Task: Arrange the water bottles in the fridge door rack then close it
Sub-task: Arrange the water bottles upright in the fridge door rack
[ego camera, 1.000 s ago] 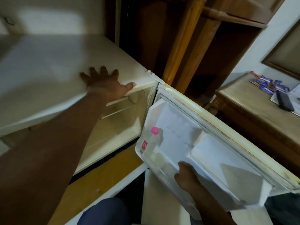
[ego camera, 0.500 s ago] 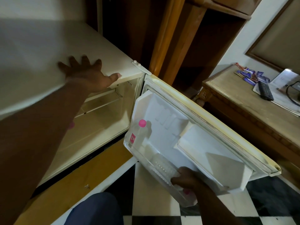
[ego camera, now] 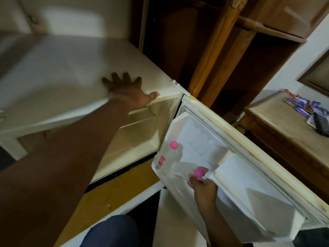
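Fingers spread, the left hand [ego camera: 128, 91] lies flat and open on the top of the small fridge [ego camera: 74, 72], thumb over its front edge. The right hand [ego camera: 203, 186] grips a clear bottle [ego camera: 183, 169] near its pink cap, tilted inside the open door's rack [ego camera: 161, 172]. A second bottle [ego camera: 170, 154] stands upright in the rack's hinge-side end, just beside it.
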A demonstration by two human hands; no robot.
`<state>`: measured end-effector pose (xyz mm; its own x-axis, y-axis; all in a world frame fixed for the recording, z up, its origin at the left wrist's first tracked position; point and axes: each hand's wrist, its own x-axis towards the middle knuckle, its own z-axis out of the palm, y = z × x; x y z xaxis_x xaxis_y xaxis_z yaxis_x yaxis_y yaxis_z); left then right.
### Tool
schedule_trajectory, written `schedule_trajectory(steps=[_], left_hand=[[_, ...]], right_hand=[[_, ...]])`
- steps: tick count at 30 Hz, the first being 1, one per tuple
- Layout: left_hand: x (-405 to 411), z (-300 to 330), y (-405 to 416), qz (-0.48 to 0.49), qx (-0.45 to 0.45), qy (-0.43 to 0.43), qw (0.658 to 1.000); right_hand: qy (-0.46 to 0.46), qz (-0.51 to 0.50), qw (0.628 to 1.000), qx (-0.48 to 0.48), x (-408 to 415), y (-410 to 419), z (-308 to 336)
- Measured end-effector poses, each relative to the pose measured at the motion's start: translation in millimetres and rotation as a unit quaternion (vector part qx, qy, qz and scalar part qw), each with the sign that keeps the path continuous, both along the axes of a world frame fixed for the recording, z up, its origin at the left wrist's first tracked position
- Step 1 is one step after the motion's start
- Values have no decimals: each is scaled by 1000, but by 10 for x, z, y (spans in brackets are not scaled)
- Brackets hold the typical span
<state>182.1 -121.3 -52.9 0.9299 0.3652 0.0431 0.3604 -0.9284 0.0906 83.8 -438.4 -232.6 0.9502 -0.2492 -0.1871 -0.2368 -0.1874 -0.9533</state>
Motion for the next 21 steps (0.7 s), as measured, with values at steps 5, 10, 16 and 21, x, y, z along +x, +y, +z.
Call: schedule_trajectory(steps=[5, 10, 16, 21], left_hand=[[3, 0, -14, 9, -10, 1, 1000], [-11, 19, -27, 8, -10, 3, 1000], [-20, 25, -30, 0, -8, 1, 1000], [7, 6, -13, -8, -16, 14, 1000]], right_hand=[[-201, 85, 947, -237, -22, 221, -12], [-222, 117, 929, -274, 86, 488, 60], [-204, 121, 938, -255, 225, 520, 107], [-174, 131, 946, -239, 216, 544, 159]])
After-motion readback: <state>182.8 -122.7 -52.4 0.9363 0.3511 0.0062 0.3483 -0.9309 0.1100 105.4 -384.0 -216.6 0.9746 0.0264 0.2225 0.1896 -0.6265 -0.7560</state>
